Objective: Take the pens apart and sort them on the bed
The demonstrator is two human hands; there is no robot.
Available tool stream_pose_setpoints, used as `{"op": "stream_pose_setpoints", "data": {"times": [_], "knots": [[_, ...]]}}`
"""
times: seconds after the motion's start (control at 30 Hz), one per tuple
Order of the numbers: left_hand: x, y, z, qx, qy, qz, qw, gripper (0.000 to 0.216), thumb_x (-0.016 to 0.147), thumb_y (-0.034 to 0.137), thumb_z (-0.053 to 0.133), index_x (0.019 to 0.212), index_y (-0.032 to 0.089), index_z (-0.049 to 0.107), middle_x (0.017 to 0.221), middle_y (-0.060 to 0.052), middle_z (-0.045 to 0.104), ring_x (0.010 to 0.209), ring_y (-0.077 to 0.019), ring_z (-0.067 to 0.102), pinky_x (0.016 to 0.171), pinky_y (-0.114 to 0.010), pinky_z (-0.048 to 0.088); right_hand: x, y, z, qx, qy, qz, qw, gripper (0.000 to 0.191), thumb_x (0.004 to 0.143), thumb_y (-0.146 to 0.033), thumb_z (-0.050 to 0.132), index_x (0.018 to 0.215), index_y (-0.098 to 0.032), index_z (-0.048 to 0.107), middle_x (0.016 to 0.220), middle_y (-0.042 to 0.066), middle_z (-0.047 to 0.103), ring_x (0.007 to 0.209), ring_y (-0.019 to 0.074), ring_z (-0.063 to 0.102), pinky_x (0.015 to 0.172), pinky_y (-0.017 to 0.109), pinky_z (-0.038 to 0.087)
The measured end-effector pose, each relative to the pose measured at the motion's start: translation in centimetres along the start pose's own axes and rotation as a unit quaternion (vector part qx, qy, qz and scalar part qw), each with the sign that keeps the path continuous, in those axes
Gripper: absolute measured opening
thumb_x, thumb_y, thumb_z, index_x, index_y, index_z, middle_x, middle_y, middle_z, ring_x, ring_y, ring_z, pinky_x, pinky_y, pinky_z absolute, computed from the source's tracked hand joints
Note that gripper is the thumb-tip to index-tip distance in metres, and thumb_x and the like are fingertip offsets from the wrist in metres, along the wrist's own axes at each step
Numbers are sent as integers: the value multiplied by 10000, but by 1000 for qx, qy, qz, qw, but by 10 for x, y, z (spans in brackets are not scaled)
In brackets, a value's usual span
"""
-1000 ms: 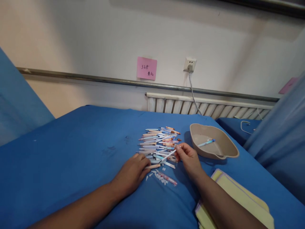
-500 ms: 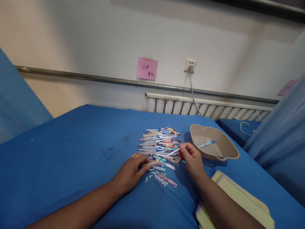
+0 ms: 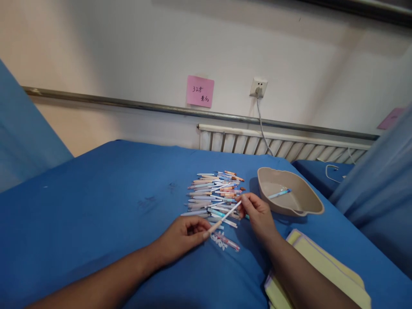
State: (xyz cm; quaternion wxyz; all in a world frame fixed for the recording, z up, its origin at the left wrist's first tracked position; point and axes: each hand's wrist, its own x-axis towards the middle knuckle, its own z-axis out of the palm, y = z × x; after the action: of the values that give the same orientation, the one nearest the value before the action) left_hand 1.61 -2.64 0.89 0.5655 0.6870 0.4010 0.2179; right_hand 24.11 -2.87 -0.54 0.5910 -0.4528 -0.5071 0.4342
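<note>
A pile of several pens and pen parts lies on the blue cloth. My left hand pinches a peach-coloured pen barrel at its near end. My right hand pinches a thin white refill, whose lower tip meets the barrel's open end. Both hands hover just in front of the pile. Small white caps and a pinkish pen lie below the hands.
A beige tray holding one blue pen stands right of the pile. A yellow folded cloth lies at the near right. Behind are a radiator, a wall socket with cable and a pink note.
My left hand lifted the peach barrel off the cloth and turned it toward the refill. My right hand brought the refill's tip down to the barrel's end.
</note>
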Motion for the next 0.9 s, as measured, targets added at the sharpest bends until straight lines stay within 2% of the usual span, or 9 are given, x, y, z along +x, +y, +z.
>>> {"op": "stream_pose_setpoints", "data": {"times": [0.1, 0.2, 0.33, 0.43, 0.73, 0.9], "knots": [[-1, -3, 3, -110, -78, -39, 990, 297, 754, 398, 641, 886, 131, 655, 669, -7, 636, 483, -65, 445, 464, -180, 317, 0, 1, 0, 24, -21, 27, 999, 332, 812, -492, 536, 780, -172, 618, 506, -36, 517, 473, 94, 448, 497, 215, 346], [-2, -6, 2, -170, -108, -52, 978, 310, 751, 393, 659, 917, 132, 657, 707, -24, 661, 493, -63, 469, 465, -174, 333, 1, 3, 1, 68, -26, 53, 996, 330, 786, -500, 568, 778, -175, 625, 500, -36, 526, 469, 93, 446, 495, 215, 343], [0, -7, 1, -227, -92, -44, 969, 319, 732, 388, 688, 905, 121, 660, 724, -32, 663, 520, -68, 496, 499, -182, 368, 0, 3, 2, 124, -18, 71, 990, 324, 734, -504, 624, 770, -181, 616, 593, -19, 572, 471, 90, 462, 479, 216, 347], [0, -7, 1, -240, -77, -42, 967, 302, 728, 369, 698, 892, 118, 661, 728, -34, 663, 546, -75, 512, 520, -186, 381, -1, 1, 1, 107, -16, 64, 992, 325, 744, -500, 618, 786, -179, 608, 621, -4, 588, 485, 98, 476, 483, 220, 361], [-1, -6, 1, -210, -103, -45, 971, 274, 739, 358, 688, 883, 126, 659, 730, -29, 665, 530, -69, 500, 512, -184, 373, -4, -2, 0, 56, -16, 39, 998, 300, 766, -478, 606, 703, -187, 572, 599, -16, 571, 493, 96, 483, 499, 214, 387], [1, -10, 2, -217, -88, -31, 972, 301, 736, 379, 687, 894, 124, 656, 725, -28, 660, 520, -67, 491, 502, -182, 369, -5, -3, 0, 61, -51, 29, 996, 284, 783, -467, 590, 753, -185, 609, 623, -9, 588, 504, 99, 497, 514, 219, 394]]}}
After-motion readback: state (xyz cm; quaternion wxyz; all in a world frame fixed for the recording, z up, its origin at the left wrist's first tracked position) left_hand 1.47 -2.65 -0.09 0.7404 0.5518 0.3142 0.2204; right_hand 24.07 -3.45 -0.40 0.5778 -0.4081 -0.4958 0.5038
